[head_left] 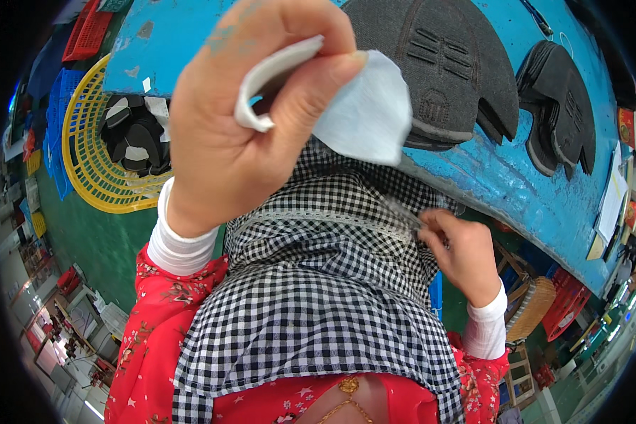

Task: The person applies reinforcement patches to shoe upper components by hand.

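My left hand [222, 134] is raised close to the camera, its thumb and fingers closed on a soft white sheet piece [371, 109]. One part of the piece curls inside my palm; the rounded part sticks out past my thumb. Lower and to the right, in front of my checked apron [318, 304], my right hand [463, 251] pinches a thin, pale item [403, 212], too blurred to name. Beyond the white piece lies a stack of dark grey shoe uppers [431, 71] with stitched slits, on the blue worktable [459, 166].
A second stack of dark uppers [569, 106] lies farther right on the table. Paper sheets [611, 194] are at its right edge. A yellow basket [85, 141] with black and white pieces [136, 138] stands left, beside a blue crate [60, 120]. A wooden stool [530, 307] is low right.
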Motion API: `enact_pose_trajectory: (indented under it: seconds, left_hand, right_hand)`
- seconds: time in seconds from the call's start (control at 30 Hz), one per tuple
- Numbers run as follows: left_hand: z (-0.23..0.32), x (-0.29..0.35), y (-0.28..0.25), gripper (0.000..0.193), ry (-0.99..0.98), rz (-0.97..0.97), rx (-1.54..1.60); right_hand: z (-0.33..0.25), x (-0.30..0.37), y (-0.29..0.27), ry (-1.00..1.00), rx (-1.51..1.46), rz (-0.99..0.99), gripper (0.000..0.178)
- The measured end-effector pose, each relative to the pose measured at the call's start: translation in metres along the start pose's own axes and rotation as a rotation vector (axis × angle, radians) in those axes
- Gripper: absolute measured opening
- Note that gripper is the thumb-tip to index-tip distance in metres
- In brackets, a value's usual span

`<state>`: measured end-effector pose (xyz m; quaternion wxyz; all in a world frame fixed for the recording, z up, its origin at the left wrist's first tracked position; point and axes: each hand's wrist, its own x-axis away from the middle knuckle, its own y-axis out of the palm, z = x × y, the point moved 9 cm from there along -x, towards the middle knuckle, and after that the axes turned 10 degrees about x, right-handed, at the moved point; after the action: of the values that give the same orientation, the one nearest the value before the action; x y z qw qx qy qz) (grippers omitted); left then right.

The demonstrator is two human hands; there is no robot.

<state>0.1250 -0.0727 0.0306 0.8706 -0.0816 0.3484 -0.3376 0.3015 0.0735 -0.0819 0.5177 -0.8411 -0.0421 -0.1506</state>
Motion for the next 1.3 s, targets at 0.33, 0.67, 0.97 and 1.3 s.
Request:
enact_pose_trajectory:
  seconds: [0.33, 0.67, 0.97, 1.3]
  left_hand:
    - [-0.006, -0.002, 0.008, 0.014, -0.260, 0.116, 0.430]
    - [-0.022, -0.001, 0.026, 0.020, -0.337, 0.101, 0.725]
    - [-0.056, -0.029, 0.043, 0.024, -0.300, -0.072, 0.153]
    - [-0.069, -0.033, 0.050, 0.032, -0.219, -0.028, -0.027]
  right_hand:
    - [-0.022, -0.022, -0.072, 0.015, -0.772, 0.352, 0.022]
    - [-0.044, -0.057, -0.042, 0.008, -1.334, -0.035, 0.065]
    - [0.007, -0.085, -0.108, 0.071, -0.695, 0.565, 0.046]
    - [0.007, -0.099, -0.111, 0.103, -0.269, 0.645, 0.044]
